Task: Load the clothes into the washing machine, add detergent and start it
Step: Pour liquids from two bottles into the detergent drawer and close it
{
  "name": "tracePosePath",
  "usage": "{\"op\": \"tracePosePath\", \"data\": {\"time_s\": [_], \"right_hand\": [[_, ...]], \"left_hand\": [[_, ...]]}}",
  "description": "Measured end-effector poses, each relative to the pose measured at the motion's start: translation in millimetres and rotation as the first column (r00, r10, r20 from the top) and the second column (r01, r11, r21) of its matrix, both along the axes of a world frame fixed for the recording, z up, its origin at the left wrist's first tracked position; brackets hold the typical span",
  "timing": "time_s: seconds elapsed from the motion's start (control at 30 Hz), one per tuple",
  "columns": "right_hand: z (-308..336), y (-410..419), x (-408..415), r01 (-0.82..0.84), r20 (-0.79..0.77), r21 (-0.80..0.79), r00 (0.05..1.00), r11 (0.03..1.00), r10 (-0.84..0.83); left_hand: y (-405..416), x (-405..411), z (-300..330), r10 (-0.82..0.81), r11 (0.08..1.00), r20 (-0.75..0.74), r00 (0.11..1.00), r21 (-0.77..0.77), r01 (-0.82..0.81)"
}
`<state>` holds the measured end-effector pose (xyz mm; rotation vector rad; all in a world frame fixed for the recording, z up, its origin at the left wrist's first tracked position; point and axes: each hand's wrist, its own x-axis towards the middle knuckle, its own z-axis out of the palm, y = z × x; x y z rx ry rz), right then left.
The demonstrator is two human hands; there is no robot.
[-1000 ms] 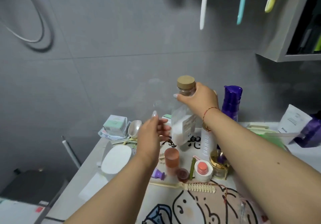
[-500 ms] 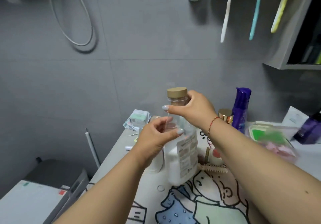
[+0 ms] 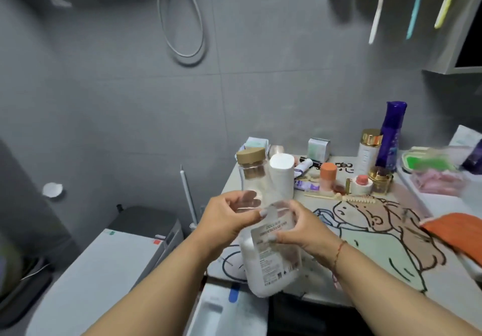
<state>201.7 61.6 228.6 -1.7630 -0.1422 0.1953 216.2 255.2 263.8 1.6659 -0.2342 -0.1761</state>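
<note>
- The right hand (image 3: pixel 300 231) is closed around the shoulder of the clear detergent bottle (image 3: pixel 271 260), which is held tilted above the open detergent drawer (image 3: pixel 221 312), just off the front edge of the counter (image 3: pixel 391 278).
- The left hand (image 3: pixel 227 218) is pinched at the neck of the bottle; whether a cap is gripped cannot be told, owing to blur.
- Risk: white liquid is visible low in the bottle. If the tilt is increased before the mouth is aligned over the drawer, detergent would likely be spilled onto the machine top (image 3: pixel 104 278) or the counter.
- Risk: the grip could slip on the smooth wall.
- Clearance: open room is available to the left; upright bottles (image 3: pixel 280 176) stand close behind the hands.
</note>
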Motion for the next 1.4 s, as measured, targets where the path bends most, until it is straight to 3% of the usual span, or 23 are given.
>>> {"op": "tracePosePath", "data": {"time_s": [0.13, 0.3, 0.5, 0.67, 0.9, 1.1, 1.23, 1.4], "right_hand": [[-15.8, 17.0, -34.9, 0.022, 0.024, 0.012, 0.999, 1.0, -0.022], [-30.5, 19.4, -72.1, 0.007, 0.057, -0.16, 0.998, 0.987, 0.002], [-39.4, 9.3, -95.5, 0.009, 0.07, -0.356, 0.997, 0.934, 0.017], [-50.3, -1.8, -100.5, 0.005, 0.055, -0.444, 0.998, 0.896, 0.021], [-66.1, -6.3, -105.1, -0.011, 0.043, -0.492, 0.998, 0.871, 0.037], [-75.7, -8.6, -111.0, 0.017, 0.074, -0.542, 0.997, 0.84, 0.028], [-77.7, -7.0, -114.6, -0.009, 0.066, -0.533, 0.997, 0.846, 0.052], [-80.2, -0.2, -116.6, -0.024, 0.062, -0.553, 0.996, 0.833, 0.07]], "left_hand": [[35.9, -20.9, -3.5, -0.18, 0.984, -0.081, 0.98, -0.018, 0.179], [62.5, -34.3, 7.4, -0.198, 0.976, -0.033, 0.98, -0.101, 0.194], [61.7, -43.7, 3.6, -0.25, 0.958, -0.011, 0.968, 0.142, 0.249], [59.6, -47.9, -8.3, -0.312, 0.878, -0.002, 0.95, 0.381, 0.29], [51.5, -55.6, -28.5, -0.3, 0.851, 0.078, 0.951, 0.471, 0.23], [48.3, -63.8, -42.6, -0.297, 0.842, 0.014, 0.955, 0.475, 0.255], [47.6, -68.2, -52.6, -0.336, 0.713, 0.211, 0.918, 0.694, 0.101], [47.2, -79.4, -63.7, -0.297, 0.659, 0.321, 0.899, 0.751, -0.05]]}}
